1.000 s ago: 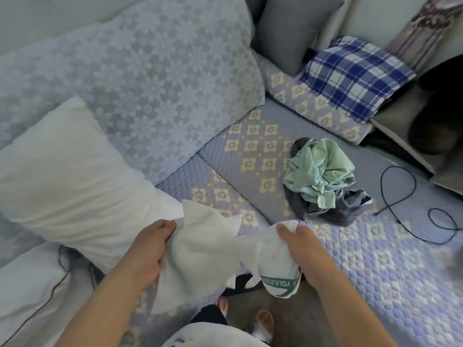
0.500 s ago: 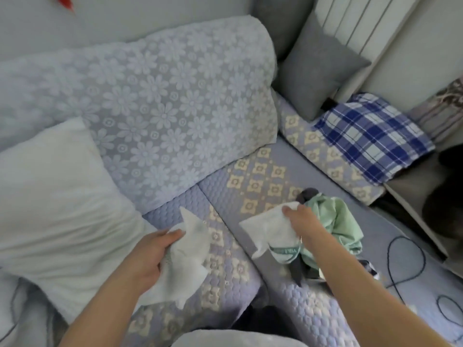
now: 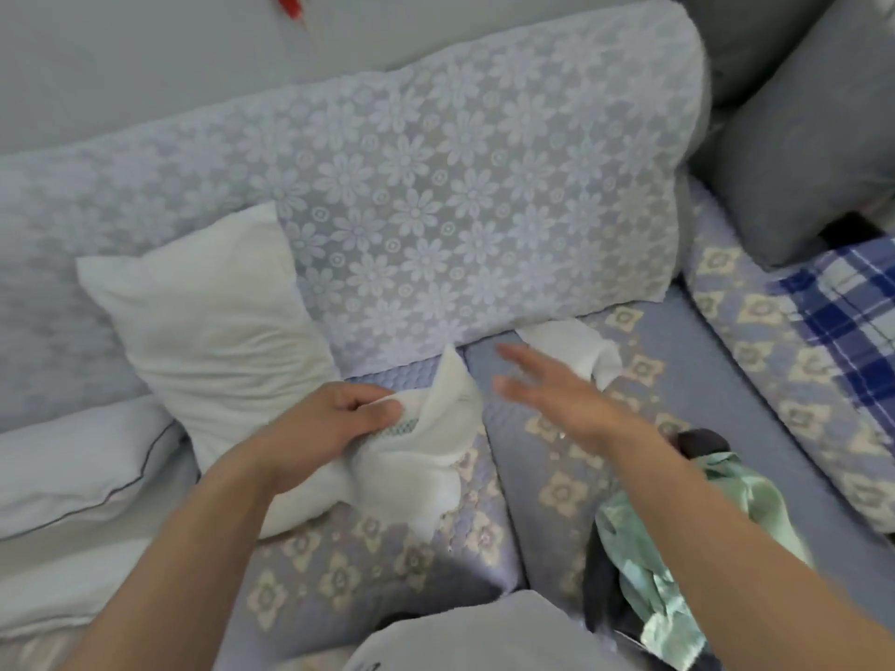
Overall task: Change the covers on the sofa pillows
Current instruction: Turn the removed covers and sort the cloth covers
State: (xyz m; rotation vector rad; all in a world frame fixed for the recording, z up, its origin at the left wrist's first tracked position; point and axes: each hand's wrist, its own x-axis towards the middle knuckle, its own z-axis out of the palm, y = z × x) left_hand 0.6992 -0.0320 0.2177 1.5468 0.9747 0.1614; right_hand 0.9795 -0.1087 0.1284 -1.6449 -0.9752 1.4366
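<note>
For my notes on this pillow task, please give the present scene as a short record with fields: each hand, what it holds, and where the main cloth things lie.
left hand: grips white cloth, fingers curled round it
right hand: open, fingers straight, holds nothing
small white piece: lies on sofa seat, beyond right hand
bare white pillow: leans on flowered back cushion
green cloth pile: on seat under right forearm

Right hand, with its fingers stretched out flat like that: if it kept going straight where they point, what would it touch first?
Probably the foot of the lace-covered back cushion. The right hand points up-left there; the small white cloth lies just right of that line. Depth is unclear.
</note>
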